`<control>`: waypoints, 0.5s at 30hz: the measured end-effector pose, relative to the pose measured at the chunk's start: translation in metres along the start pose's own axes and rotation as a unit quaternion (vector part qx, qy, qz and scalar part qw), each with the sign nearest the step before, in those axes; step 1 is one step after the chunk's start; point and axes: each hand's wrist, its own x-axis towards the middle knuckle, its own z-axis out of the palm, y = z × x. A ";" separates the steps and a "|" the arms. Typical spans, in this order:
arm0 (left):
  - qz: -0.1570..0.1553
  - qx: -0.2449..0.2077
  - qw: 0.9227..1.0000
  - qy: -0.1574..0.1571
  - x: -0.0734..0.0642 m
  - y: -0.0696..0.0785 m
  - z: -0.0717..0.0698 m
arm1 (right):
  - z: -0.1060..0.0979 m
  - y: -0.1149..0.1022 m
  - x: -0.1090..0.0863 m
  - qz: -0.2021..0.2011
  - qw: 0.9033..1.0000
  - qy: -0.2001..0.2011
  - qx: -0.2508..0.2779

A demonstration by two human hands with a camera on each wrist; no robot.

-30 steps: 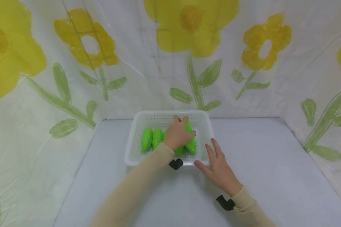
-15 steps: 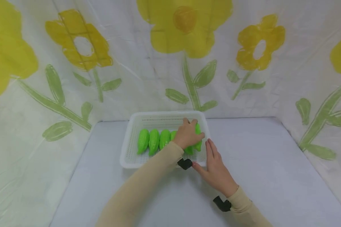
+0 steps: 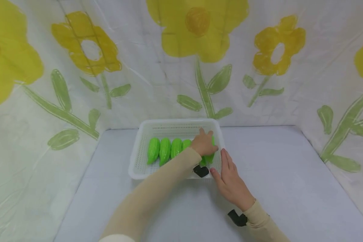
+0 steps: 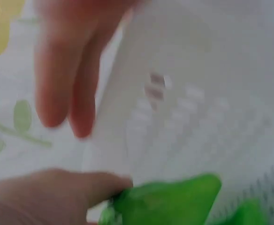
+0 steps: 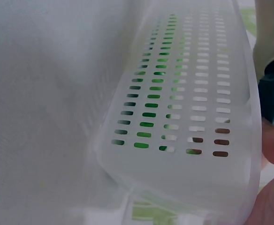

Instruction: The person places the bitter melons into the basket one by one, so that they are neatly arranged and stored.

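Note:
Several bumpy, bright green bitter gourds (image 3: 153,150) lie side by side in a white perforated plastic basket (image 3: 133,166). My left hand (image 3: 203,144) is over the gourds at the basket's right end and hides part of them. In the left wrist view, its thumb (image 4: 102,185) touches one gourd (image 4: 167,202), while two straight fingers hang apart from it. Outside the basket, my right hand (image 3: 234,186) lies along the right wall with straight fingers, its thumb near the front right corner. The right wrist view shows the basket's perforated side wall (image 5: 141,171) close up.
The basket stands at the back of a pale table (image 3: 275,168). Right behind it rises a white curtain (image 3: 157,97) with yellow flowers. My left forearm in a beige sleeve (image 3: 157,191) crosses the basket's front edge.
My left hand has shifted right inside the basket, and the rightmost gourd now lies nearer the right wall. My right hand's spread fingers have come together beside the wall.

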 end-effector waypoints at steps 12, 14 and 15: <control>-0.003 -0.074 0.997 -0.029 -0.013 -0.002 -0.003 | 0.000 -0.002 0.000 0.004 1.000 0.000 -0.004; 0.002 -0.069 0.997 -0.024 -0.014 -0.001 -0.003 | 0.001 -0.002 0.000 0.004 1.000 0.000 -0.005; 0.004 -0.064 0.998 -0.022 -0.014 0.000 -0.003 | 0.001 -0.002 0.000 0.003 1.000 0.000 -0.005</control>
